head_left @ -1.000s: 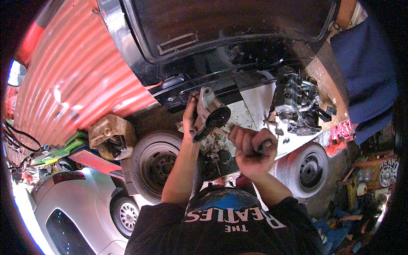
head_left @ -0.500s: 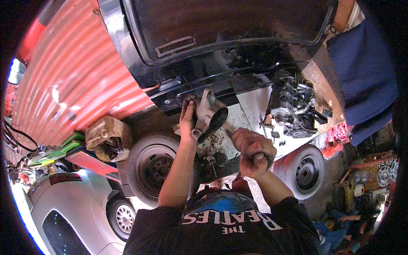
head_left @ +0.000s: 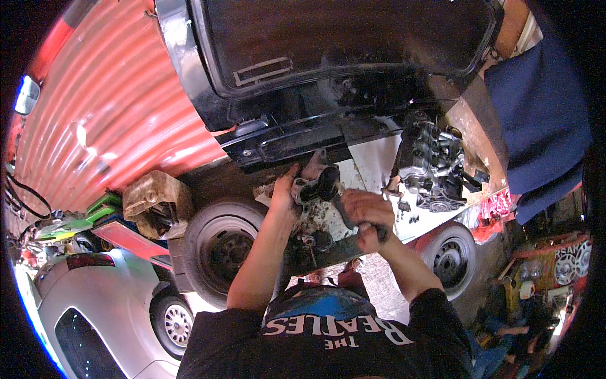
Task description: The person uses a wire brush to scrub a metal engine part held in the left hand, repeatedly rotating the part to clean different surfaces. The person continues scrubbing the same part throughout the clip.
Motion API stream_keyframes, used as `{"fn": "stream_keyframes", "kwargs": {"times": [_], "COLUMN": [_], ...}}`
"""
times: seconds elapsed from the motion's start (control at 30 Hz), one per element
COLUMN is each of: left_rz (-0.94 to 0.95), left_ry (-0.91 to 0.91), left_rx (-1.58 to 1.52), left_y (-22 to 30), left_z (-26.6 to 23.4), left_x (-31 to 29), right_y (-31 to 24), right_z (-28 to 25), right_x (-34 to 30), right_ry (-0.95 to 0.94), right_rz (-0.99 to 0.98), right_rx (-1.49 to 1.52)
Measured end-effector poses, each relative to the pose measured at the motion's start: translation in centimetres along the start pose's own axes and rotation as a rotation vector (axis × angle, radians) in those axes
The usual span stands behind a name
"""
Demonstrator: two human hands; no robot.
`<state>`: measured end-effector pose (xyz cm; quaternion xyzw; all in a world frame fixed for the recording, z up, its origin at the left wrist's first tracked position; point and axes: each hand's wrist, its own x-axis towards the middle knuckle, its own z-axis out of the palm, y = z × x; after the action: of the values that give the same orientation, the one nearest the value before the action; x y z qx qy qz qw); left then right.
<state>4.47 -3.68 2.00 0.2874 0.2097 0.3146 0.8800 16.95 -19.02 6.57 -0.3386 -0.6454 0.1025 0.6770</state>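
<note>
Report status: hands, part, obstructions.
Left hand holding metal housing. Right hand closed on tool, type unclear. Engine off to the right, apart from both hands.

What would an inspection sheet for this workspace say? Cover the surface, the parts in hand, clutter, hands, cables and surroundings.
Surface: white board, dirt-smeared near the hands.
Job's things: metal part with a dark opening, held above the board; tool with a dark handle end, its kind unclear.
Clutter: engine on the board's right side; small dirty parts near its front edge.
Hands: left hand grips the part; right hand is closed around the tool.
Cables: dark loop at far left, cable or hose unclear.
Surroundings: black car panel, red corrugated sheet, silver car, blue cloth, wheels.
</note>
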Motion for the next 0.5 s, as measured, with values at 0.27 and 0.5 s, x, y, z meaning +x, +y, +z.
{"fn": "stream_keyframes", "kwargs": {"times": [0.27,0.5], "left_rz": [-0.038,0.003], "left_ry": [0.133,0.102], "left_rx": [-0.023,-0.009], "left_y": [-0.4,-0.9], "left_z": [-0.2,-0.3], "left_x": [-0.6,0.1], "right_y": [0.9,0.5], "right_z": [-1.6,-1.8], "right_x": [-0.2,-1.2], "right_ry": [-0.129,0.022], "right_rz": [0.011,0.175], "right_rx": [-0.022,0.015]}}
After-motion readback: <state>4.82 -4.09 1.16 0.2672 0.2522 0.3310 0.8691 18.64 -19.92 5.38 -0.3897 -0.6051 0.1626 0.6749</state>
